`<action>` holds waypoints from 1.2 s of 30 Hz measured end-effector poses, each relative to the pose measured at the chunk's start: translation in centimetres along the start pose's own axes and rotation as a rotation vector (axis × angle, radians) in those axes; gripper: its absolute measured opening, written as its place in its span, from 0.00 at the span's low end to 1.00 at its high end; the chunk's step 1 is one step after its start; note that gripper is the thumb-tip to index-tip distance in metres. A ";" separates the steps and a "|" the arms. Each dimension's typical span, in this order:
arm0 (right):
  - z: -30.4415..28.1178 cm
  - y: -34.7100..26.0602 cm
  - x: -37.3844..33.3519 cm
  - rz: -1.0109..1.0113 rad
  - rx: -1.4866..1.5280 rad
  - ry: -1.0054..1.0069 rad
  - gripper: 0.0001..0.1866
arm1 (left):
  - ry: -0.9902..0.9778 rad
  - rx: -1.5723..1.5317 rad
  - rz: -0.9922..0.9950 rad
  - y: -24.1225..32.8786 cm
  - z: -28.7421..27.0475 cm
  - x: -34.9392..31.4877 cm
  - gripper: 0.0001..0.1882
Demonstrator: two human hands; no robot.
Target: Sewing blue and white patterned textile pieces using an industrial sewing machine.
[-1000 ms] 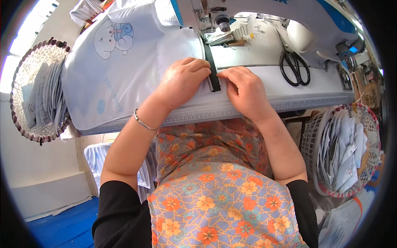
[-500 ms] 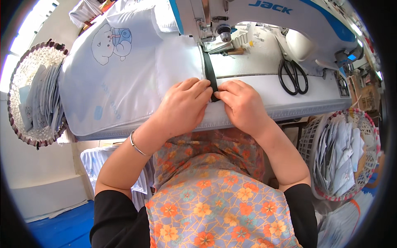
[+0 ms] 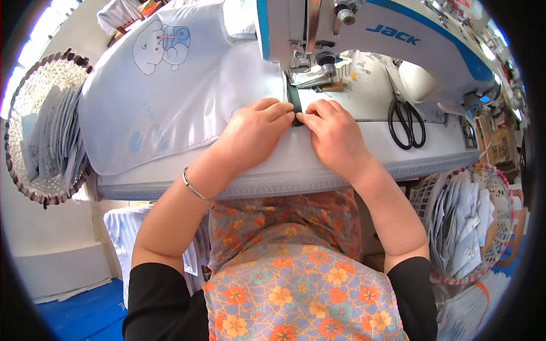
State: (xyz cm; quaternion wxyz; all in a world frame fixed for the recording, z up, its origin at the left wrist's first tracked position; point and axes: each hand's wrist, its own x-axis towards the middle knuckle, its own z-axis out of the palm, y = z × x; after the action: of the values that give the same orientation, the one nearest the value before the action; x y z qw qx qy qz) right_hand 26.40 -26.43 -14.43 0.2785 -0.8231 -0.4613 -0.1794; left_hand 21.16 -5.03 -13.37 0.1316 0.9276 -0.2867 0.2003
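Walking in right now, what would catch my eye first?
Probably the bright flowered apron at the bottom centre, then the white-and-blue sewing machine at the top right. Between them, the left hand and right hand meet at a dark strip, beside pale printed cloth spread to the left. Black-handled scissors lie to the right.

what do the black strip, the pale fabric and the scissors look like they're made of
Black strip: probably woven tape, matte; it looks flat with little shine.
Pale fabric: likely smooth synthetic cloth, judging by its satiny sheen and soft creases.
Scissors: grey, metallic-looking blades, probably steel; smooth black handles, plastic or coated metal.
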 end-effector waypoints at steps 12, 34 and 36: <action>1.3 2.2 3.0 0.014 -0.106 -0.048 0.15 | 0.077 -0.083 0.013 -4.7 1.1 2.3 0.15; -3.7 4.0 5.6 0.362 0.231 0.146 0.06 | 0.060 -0.151 -0.022 -7.4 0.8 2.8 0.11; -3.1 3.1 5.3 0.428 0.242 0.096 0.06 | 0.086 -0.152 -0.020 -8.2 1.1 2.4 0.11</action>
State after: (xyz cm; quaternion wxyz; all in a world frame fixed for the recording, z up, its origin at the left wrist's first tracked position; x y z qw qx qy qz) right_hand 31.68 -26.16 -10.03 0.4284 -0.8532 -0.2807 -0.0987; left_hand 28.03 -0.01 -14.30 0.2159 0.9082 -0.2857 0.2165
